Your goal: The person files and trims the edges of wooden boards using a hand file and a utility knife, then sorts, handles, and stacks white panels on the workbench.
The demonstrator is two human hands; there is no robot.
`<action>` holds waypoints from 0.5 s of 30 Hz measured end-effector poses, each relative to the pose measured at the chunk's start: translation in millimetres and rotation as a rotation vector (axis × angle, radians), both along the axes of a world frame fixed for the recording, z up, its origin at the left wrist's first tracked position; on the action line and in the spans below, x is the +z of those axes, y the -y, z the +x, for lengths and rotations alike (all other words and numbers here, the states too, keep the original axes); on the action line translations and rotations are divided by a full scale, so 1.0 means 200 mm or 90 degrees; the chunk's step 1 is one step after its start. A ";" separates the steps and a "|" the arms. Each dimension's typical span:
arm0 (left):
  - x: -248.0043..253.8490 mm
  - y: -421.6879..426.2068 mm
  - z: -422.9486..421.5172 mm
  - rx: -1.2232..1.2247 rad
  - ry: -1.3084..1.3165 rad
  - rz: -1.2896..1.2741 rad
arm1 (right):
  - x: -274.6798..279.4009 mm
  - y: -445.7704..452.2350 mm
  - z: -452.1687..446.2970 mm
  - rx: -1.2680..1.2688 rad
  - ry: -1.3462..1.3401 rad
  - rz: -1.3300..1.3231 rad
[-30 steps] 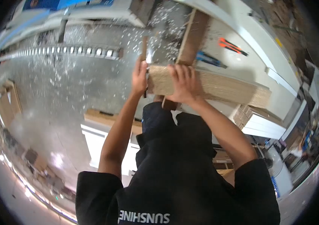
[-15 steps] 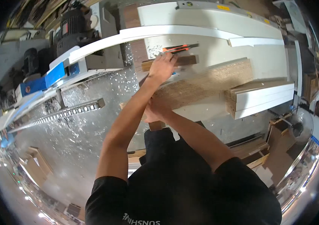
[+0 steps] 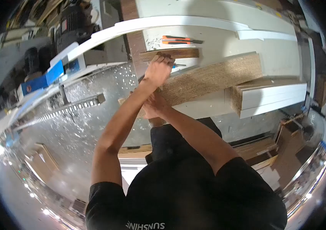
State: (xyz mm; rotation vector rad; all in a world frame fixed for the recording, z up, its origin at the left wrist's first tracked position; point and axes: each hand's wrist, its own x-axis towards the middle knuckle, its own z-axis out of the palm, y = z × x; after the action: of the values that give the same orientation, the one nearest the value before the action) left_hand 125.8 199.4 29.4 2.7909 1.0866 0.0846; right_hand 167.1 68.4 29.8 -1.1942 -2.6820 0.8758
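My left hand [image 3: 158, 71] is over the left part of the bench, its fingers curled in just below a dark brown wood strip [image 3: 188, 53]. A small blue item [image 3: 175, 66] shows beside its fingertips; whether the hand holds it is unclear. Below, my right hand [image 3: 153, 106] is closed around the left end of a long particleboard strip [image 3: 212, 78], partly hidden by my left forearm. The board lies slanted across the bench. An orange-and-black hand tool [image 3: 176, 40] rests above the wood strip.
White-faced boards [image 3: 274, 97] are stacked at the bench's right. A long white edging strip [image 3: 170, 22] arches across the back toward a machine with a dark motor [image 3: 69, 23] at the left. White chips litter the grey floor [image 3: 94, 142].
My left hand has come off the wood strip and drawn slightly toward me, fingers now curled below it. My right hand stays at the particleboard's end. The whole view has shifted a little.
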 end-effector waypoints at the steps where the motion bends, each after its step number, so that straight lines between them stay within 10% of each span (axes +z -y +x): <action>1: 0.04 0.01 -0.03 0.036 0.057 -0.037 | 0.00 0.00 0.00 0.007 -0.013 0.000; 9: 0.30 0.60 -0.79 0.699 0.834 -0.250 | 0.16 -0.09 -0.04 0.040 0.074 0.020; 15: -0.20 1.51 -1.08 0.947 0.901 -0.342 | 0.14 -0.06 -0.09 0.000 0.052 0.077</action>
State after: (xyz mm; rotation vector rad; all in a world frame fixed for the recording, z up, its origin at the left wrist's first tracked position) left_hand -90.4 -101.8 -10.8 0.4967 1.7646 1.2928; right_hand 148.2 81.0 57.6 -1.2281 -2.7540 0.6673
